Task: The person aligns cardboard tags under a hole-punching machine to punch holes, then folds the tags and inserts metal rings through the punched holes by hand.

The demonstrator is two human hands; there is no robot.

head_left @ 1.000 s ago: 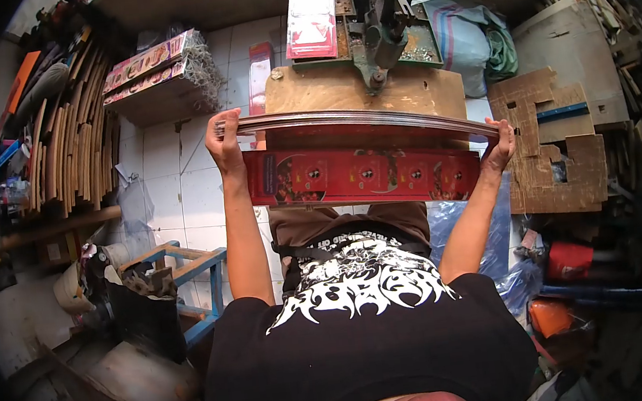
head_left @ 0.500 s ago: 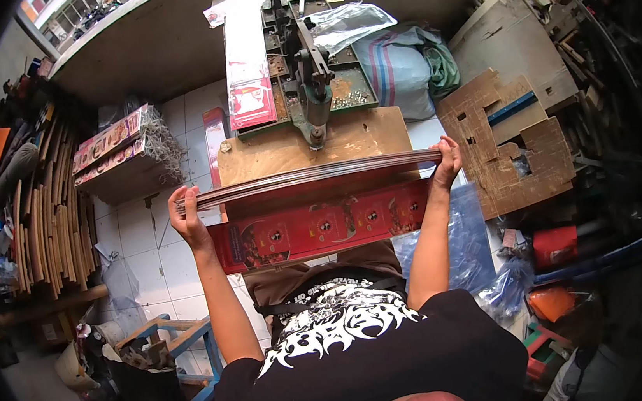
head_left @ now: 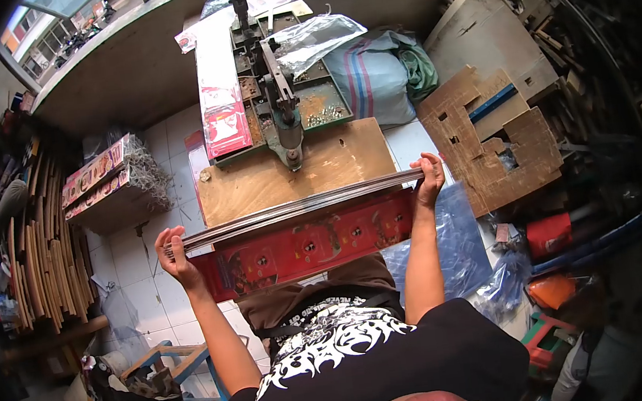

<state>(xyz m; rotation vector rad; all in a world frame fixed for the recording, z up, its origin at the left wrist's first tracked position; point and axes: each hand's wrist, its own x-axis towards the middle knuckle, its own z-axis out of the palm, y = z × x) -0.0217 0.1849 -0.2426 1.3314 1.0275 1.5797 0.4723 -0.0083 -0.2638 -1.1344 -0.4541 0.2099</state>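
Between my two hands is a stack of long, thin printed sheets (head_left: 302,205), held on edge so that its layered edges face up. My left hand (head_left: 178,258) is closed around the left end, and my right hand (head_left: 430,179) grips the right end. Just below the stack lies a red printed panel (head_left: 325,241) with food pictures, near my lap; whether it belongs to the stack I cannot tell. In front of the stack is a wooden board (head_left: 332,152), where a dark metal hand press (head_left: 282,107) stands at the far side.
Behind the board, a divided tray (head_left: 327,106) holds small metal pieces, with white and red printed sheets (head_left: 219,86) beside it. A printed-sheet bundle (head_left: 111,175) stands left, a striped sack (head_left: 366,74) and cut plywood (head_left: 487,144) right. Blue plastic (head_left: 454,241) lies near my right arm.
The view has shifted, so the press and board appear further left. Both hands still hold the stack, which now appears lower and more tilted, with its right end higher in view.
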